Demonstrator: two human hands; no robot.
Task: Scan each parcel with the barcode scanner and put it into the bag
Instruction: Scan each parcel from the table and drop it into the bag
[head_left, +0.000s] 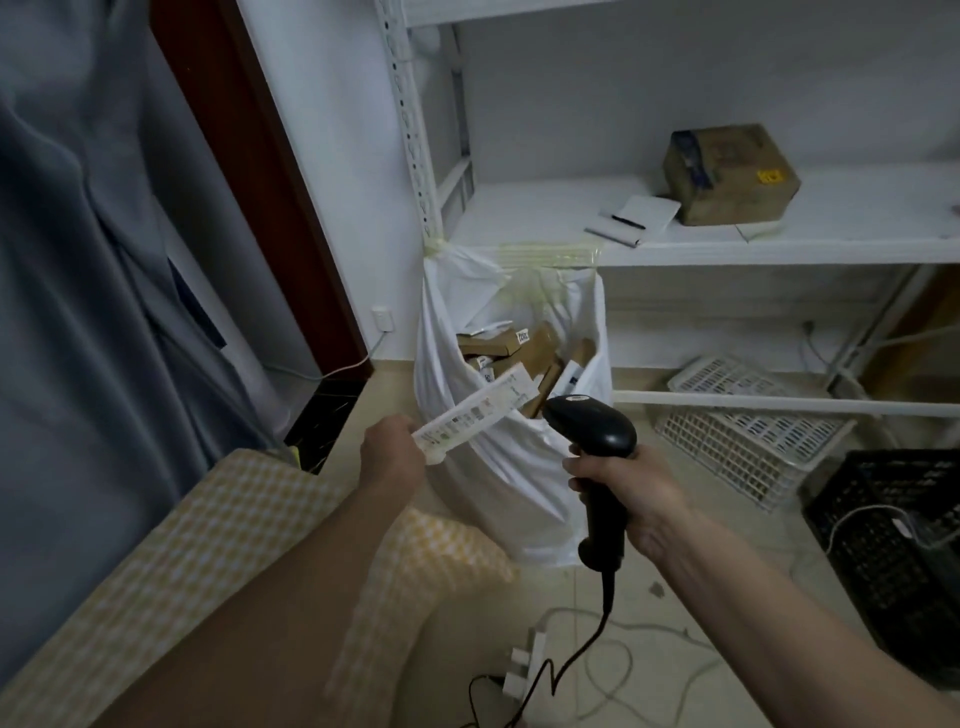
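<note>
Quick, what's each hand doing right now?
Left hand: holds a flat white parcel by its end, over the bag.
Right hand: grips the black barcode scanner by its handle.

Dim, bluish light is filling the room, brightest on the white shelf (727, 244). The wide lens is bending straight lines near the edges. The left forearm and checked fabric (182, 561) are blurring softly.

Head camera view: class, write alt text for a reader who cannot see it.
A person's left hand holds a flat labelled parcel over an open white bag of parcels, while the right hand grips a black barcode scanner. A cardboard box sits on a white shelf behind.
</note>
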